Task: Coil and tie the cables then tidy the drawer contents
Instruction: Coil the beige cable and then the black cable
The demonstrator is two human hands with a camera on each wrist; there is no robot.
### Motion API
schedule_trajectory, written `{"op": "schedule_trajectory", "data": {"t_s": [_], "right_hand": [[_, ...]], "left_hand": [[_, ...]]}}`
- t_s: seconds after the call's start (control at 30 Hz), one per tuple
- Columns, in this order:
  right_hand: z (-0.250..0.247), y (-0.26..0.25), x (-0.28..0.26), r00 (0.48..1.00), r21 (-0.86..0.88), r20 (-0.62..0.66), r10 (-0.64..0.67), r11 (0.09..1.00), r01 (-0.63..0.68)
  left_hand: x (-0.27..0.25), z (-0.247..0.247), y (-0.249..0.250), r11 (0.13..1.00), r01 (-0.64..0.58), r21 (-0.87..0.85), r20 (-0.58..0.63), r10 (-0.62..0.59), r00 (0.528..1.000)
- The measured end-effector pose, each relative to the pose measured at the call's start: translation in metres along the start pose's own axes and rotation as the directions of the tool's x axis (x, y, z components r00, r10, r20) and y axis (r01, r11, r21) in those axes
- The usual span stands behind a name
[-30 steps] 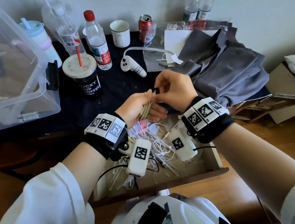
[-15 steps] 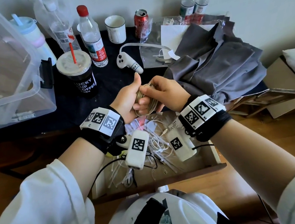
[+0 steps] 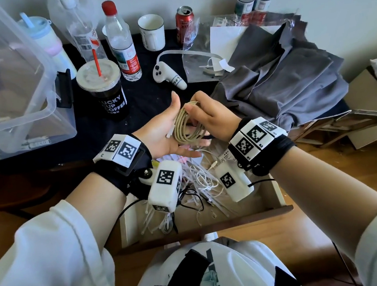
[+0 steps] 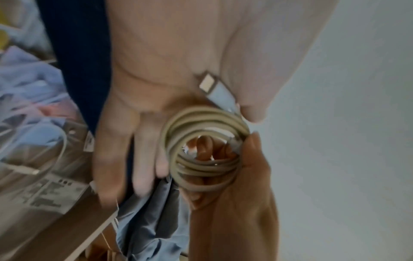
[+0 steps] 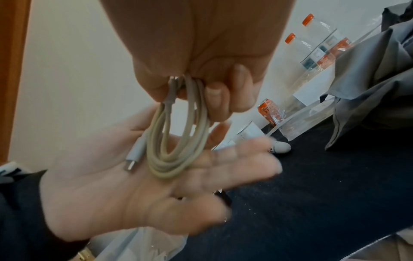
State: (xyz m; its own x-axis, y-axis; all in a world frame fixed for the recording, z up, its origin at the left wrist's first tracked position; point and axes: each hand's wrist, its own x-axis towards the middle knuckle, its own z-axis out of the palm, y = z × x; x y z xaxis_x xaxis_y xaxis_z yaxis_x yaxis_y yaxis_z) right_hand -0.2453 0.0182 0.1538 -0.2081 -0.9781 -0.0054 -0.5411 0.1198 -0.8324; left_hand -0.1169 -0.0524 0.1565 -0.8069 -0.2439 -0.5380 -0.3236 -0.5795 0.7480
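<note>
A beige cable (image 3: 184, 129) wound into a small coil hangs over the open drawer (image 3: 280, 193). My right hand (image 3: 205, 115) pinches the coil's top between thumb and fingers. Under it my left hand (image 3: 165, 133) lies palm up with straight fingers, and the coil's lower loops rest on that palm. In the right wrist view the coil (image 5: 170, 174) dangles from my right hand (image 5: 201, 53) onto the left palm (image 5: 156, 194), with a white plug (image 5: 134, 155) beside it. The left wrist view shows the coil (image 4: 208, 169) end-on, its plug (image 4: 216, 88) against the left hand (image 4: 156, 70).
Loose white cables (image 3: 201, 179) and zip ties (image 3: 148, 215) fill the drawer. On the dark tabletop stand a clear plastic bin (image 3: 12, 92), a coffee cup (image 3: 106, 91), bottles (image 3: 122, 44), a mug (image 3: 152, 33), a can (image 3: 183, 25), a white controller (image 3: 168, 77) and grey cloth (image 3: 281, 80).
My left hand has let go of the coil and opened flat beneath it. The right hand now holds the coil alone by its top.
</note>
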Motion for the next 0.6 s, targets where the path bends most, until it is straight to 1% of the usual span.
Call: {"op": "schedule_trajectory", "data": {"t_s": [0.03, 0.1, 0.17, 0.27, 0.3, 0.37, 0.4, 0.43, 0.5, 0.57, 0.6], "right_hand": [[0.001, 0.001, 0.000, 1.000, 0.008, 0.007, -0.002, 1.000, 0.002], [0.003, 0.002, -0.001, 0.999, 0.042, 0.034, 0.007, 0.999, -0.009], [0.006, 0.002, -0.001, 0.997, 0.083, 0.074, 0.008, 0.996, -0.014], [0.009, 0.003, -0.001, 0.998, 0.055, 0.065, -0.020, 0.998, 0.016], [0.010, 0.003, 0.000, 0.998, 0.008, 0.061, 0.002, 1.000, -0.003], [0.013, 0.006, 0.001, 0.994, -0.149, 0.040, 0.104, 0.984, -0.097], [0.015, 0.007, 0.002, 0.989, -0.221, 0.012, 0.148, 0.965, -0.142], [0.016, 0.009, 0.003, 0.985, -0.249, -0.014, 0.174, 0.953, -0.172], [0.019, 0.011, 0.005, 0.979, -0.182, -0.030, 0.202, 0.962, -0.204], [0.022, 0.013, 0.006, 0.981, -0.112, -0.020, 0.193, 0.975, -0.194], [0.023, 0.015, 0.006, 0.984, -0.102, -0.016, 0.178, 0.979, -0.179]], "left_hand": [[-0.001, -0.001, -0.001, 1.000, -0.004, 0.020, 0.030, 0.004, 1.000], [-0.003, -0.002, -0.004, 0.994, -0.050, 0.098, 0.051, 0.045, 0.998], [-0.004, -0.004, -0.008, 0.991, -0.062, 0.118, 0.073, 0.054, 0.996], [0.001, -0.005, -0.012, 0.976, -0.034, 0.215, -0.020, 0.039, 0.999], [0.002, -0.002, -0.014, 0.964, -0.033, 0.264, -0.058, 0.050, 0.997], [0.006, 0.005, -0.018, 0.936, -0.047, 0.348, -0.136, 0.100, 0.986], [0.008, 0.008, -0.019, 0.917, -0.051, 0.396, -0.180, 0.132, 0.975], [0.011, 0.010, -0.021, 0.890, -0.045, 0.455, -0.223, 0.162, 0.961], [0.017, 0.013, -0.024, 0.842, -0.004, 0.540, -0.282, 0.185, 0.941], [0.021, 0.012, -0.029, 0.838, 0.026, 0.545, -0.309, 0.172, 0.935], [0.021, 0.010, -0.032, 0.853, 0.020, 0.522, -0.297, 0.159, 0.942]]}}
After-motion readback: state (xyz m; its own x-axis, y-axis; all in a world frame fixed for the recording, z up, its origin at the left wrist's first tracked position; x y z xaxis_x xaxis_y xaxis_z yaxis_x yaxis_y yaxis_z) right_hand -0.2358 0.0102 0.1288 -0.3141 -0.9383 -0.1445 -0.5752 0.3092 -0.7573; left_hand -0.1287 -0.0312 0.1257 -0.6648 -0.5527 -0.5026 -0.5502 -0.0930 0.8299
